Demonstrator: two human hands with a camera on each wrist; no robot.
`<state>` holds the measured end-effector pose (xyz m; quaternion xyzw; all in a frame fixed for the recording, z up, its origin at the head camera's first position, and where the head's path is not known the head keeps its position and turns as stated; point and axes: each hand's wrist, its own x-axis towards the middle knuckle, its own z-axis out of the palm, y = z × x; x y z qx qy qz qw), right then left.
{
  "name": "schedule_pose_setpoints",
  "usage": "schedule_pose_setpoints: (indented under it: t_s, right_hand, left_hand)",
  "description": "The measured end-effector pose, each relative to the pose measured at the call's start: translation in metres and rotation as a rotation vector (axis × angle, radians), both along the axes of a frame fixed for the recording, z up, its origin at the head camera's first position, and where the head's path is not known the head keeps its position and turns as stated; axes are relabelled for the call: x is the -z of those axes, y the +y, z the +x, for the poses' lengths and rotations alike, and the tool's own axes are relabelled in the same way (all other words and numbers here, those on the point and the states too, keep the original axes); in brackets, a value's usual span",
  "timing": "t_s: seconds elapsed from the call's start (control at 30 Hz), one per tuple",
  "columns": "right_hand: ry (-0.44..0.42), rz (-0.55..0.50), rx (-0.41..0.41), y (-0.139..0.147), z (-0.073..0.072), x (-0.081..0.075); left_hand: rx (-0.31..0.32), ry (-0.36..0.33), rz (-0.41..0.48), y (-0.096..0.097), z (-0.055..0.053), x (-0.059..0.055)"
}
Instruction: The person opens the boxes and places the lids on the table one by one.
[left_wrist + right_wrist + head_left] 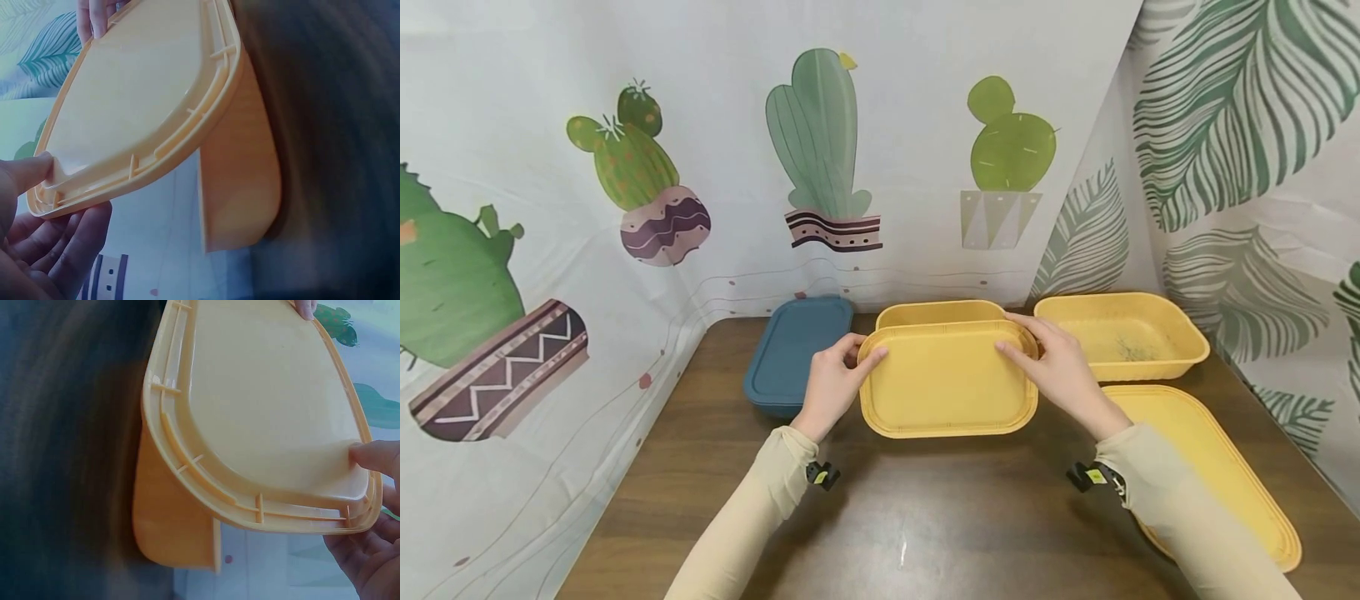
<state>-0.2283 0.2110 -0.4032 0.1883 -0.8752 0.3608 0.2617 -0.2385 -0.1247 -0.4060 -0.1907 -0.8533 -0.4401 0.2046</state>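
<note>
Both hands hold a yellow rectangular lid [949,383] tilted up, its ribbed underside facing me. My left hand [835,379] pinches the upper left corner, thumb on the inner face and fingers behind the rim. At the upper right corner my right hand [1058,362] grips the same way. Both wrist views show the lid's raised ribs along its rim. Directly behind the lid stands a yellow box [940,314], its lower part hidden by the lid in the head view; its side wall [240,169] shows in the left wrist view.
A blue lidded box [801,350] stands at the back left of the brown table [902,517]. An uncovered yellow box [1120,329] with dark specks inside is at the back right. Partly under the right forearm lies a larger yellow lid [1213,467]. A cactus-print cloth hangs behind.
</note>
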Motion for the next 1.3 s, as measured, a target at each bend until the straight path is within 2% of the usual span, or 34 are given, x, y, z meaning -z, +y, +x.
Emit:
schedule_pose_setpoints:
  t_s: [0.2, 0.87, 1.3]
  right_hand:
    - [-0.056, -0.004, -0.008, 0.001, 0.004, 0.011]
    - [-0.205, 0.026, 0.004, 0.007, 0.013, 0.037]
    - [-0.190, 0.043, 0.014, 0.012, 0.019, 0.043]
  left_hand:
    - [0.016, -0.069, -0.018, 0.000, 0.003, 0.012]
    - [0.025, -0.156, -0.057, 0.005, 0.011, 0.040]
    - [0.051, -0.185, -0.064, 0.010, 0.013, 0.048]
